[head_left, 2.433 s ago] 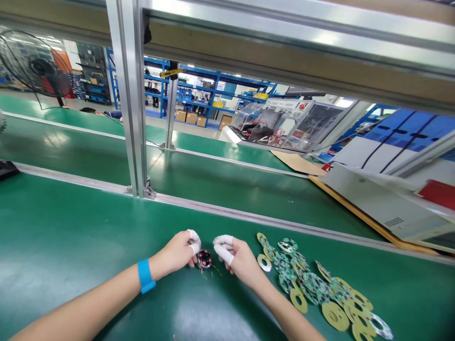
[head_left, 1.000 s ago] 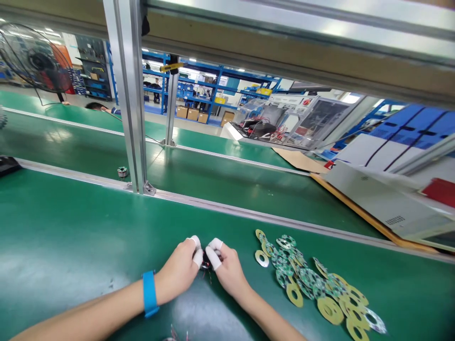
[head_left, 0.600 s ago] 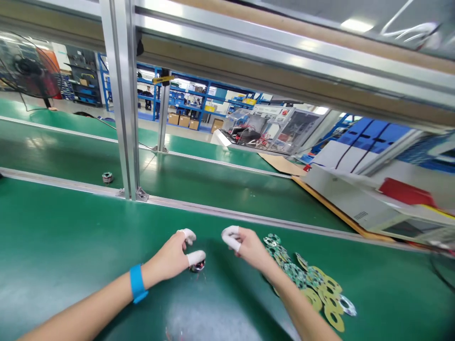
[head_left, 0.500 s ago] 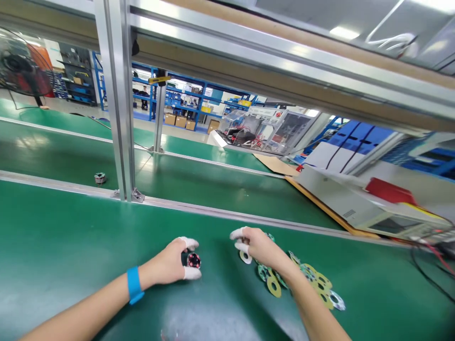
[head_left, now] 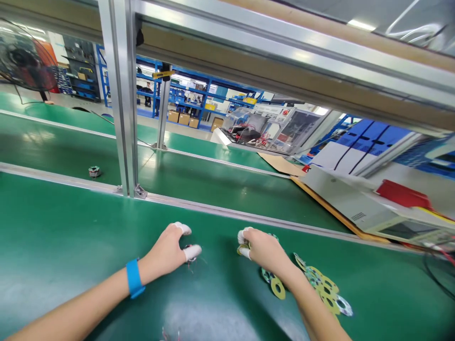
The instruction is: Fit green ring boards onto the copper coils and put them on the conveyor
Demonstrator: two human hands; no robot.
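My left hand [head_left: 167,253], with white finger cots on thumb and index finger, is curled around a small motor stator [head_left: 191,260]. The thumb covers most of the stator, and thin wires trail below it. My right hand [head_left: 265,251] also wears white finger cots. It pinches a yellowish ring-shaped circuit board [head_left: 241,250] between thumb and fingers. Beneath that hand and forearm lie more ring boards [head_left: 277,288], partly hidden. A further loose pile of ring boards [head_left: 327,286], green, yellow and whitish, spreads to the right of the forearm.
Another stator [head_left: 94,171] stands beyond the metal rail [head_left: 213,214], left of an upright aluminium post [head_left: 124,118]. A grey box-shaped device [head_left: 341,199] is at the right, with cables nearby. Thin wire ends [head_left: 170,335] show at the bottom edge of the green bench.
My left hand has turned and risen slightly, so the thumb now hides the stator's face. My right hand has closed on a ring board. The camera view has shifted slightly.
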